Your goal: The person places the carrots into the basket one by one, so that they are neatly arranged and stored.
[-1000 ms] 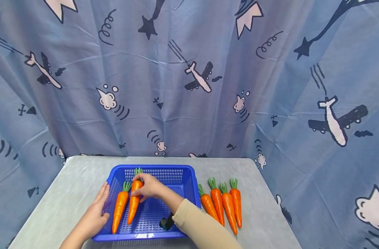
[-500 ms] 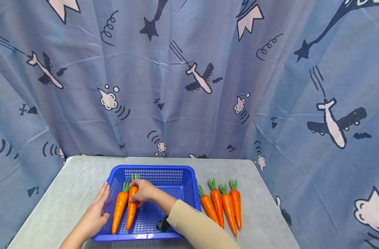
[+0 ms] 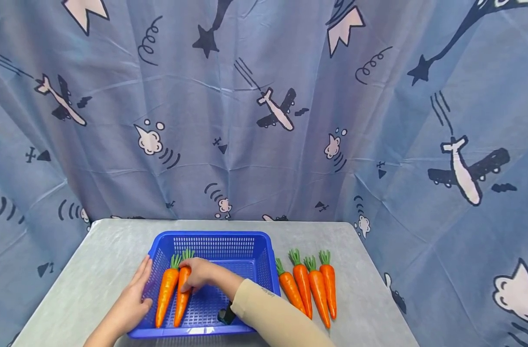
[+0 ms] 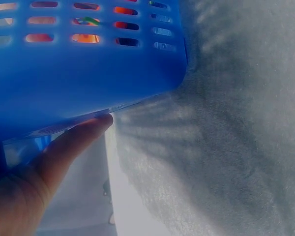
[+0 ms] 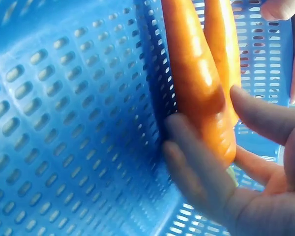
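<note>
Right hand (image 3: 197,276) gripping a carrot (image 3: 181,299) inside the blue basket (image 3: 264,255) near the table's (image 3: 95,250) front edge; left hand (image 3: 131,301) flat, fingers straight, against the basket's left wall. No legible writing.

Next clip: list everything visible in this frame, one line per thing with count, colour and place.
Perforated blue plastic basket: one, blue, on the table, left of centre.
Orange toy carrots with green tops in the basket: two, side by side at its left end.
Orange toy carrots with green tops on the table: four, in a row right of the basket.
Grey table: one, grey cloth-like top, under everything.
Blue patterned curtain: one, aeroplane and star prints, behind the table.
Left hand: one, fingers straight, resting on the basket's left wall.
Right hand: one, beige sleeve, gripping the right-hand carrot in the basket.
</note>
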Action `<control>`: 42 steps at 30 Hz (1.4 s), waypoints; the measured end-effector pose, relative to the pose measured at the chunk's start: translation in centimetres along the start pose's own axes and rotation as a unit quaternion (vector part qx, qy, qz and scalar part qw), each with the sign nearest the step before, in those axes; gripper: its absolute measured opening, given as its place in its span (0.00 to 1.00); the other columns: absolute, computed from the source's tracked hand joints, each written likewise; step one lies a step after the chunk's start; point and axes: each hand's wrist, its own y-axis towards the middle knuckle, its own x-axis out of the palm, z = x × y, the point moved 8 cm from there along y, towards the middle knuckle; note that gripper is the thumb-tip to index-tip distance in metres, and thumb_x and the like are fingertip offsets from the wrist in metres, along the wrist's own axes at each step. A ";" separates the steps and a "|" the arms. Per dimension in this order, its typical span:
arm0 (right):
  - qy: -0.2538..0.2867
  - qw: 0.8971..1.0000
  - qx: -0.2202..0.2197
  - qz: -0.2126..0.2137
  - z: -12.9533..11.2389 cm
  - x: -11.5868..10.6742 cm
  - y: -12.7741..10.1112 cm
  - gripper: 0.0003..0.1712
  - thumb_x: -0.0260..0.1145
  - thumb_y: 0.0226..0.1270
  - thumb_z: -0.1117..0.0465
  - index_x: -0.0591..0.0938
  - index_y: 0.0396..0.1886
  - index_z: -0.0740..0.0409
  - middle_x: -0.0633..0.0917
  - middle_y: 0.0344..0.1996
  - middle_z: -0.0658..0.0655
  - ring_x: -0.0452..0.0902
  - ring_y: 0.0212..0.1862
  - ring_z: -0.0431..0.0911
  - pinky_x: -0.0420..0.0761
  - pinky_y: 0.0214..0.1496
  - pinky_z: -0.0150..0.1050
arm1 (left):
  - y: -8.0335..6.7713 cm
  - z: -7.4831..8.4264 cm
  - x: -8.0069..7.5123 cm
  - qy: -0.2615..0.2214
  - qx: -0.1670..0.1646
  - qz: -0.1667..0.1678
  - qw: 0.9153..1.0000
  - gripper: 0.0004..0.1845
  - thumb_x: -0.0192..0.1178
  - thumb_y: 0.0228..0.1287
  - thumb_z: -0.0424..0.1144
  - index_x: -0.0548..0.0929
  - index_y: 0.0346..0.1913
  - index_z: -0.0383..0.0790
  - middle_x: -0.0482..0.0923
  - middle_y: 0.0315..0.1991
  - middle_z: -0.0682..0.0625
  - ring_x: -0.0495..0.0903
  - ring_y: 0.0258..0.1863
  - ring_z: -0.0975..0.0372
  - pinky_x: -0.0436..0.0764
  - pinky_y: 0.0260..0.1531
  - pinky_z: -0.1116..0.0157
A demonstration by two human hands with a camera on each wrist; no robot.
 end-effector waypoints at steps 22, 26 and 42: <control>-0.075 0.993 -0.033 0.090 -3.2 -5.8 -3.4 0.31 0.78 0.56 0.53 0.82 0.62 0.43 0.83 0.59 0.54 0.83 0.50 0.47 0.86 0.51 0.44 | -0.5 0.3 -0.3 0.005 0.033 0.031 0.999 0.51 0.57 0.49 0.20 0.49 0.79 0.27 0.41 0.81 0.33 0.53 0.73 0.28 0.33 0.56 0.91; 0.000 0.994 -0.048 0.094 -3.0 -7.1 -4.3 0.31 0.78 0.57 0.56 0.82 0.63 0.46 0.81 0.61 0.60 0.85 0.43 0.48 0.89 0.45 0.45 | -0.4 0.3 -0.3 0.007 0.030 0.027 0.999 0.51 0.57 0.49 0.20 0.48 0.79 0.28 0.40 0.81 0.34 0.53 0.73 0.28 0.33 0.56 0.90; 0.096 0.983 -0.076 0.137 -0.1 -11.5 -8.4 0.33 0.76 0.60 0.56 0.79 0.66 0.51 0.78 0.65 0.64 0.82 0.56 0.56 0.88 0.47 0.48 | -0.4 0.5 0.1 0.000 0.038 0.024 0.999 0.51 0.58 0.48 0.19 0.49 0.78 0.25 0.40 0.81 0.33 0.53 0.72 0.27 0.34 0.55 0.93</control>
